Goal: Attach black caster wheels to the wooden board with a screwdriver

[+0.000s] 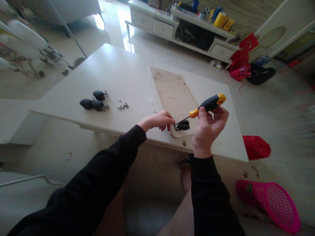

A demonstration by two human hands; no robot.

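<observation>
On my head view, I have the right hand [208, 129] gripping a yellow-and-black screwdriver [209, 104], its tip at the metal plate of a black caster [183, 125] on the board's near end. The left hand [159, 120] is pinched narrow there; I can't tell what it grips. The board [172, 87] lies on the bench [103, 72]. The white cabinet's [162, 29] open compartment holds dark clutter [194, 37]; I can't make out the contents of the pink basket [268, 200].
</observation>
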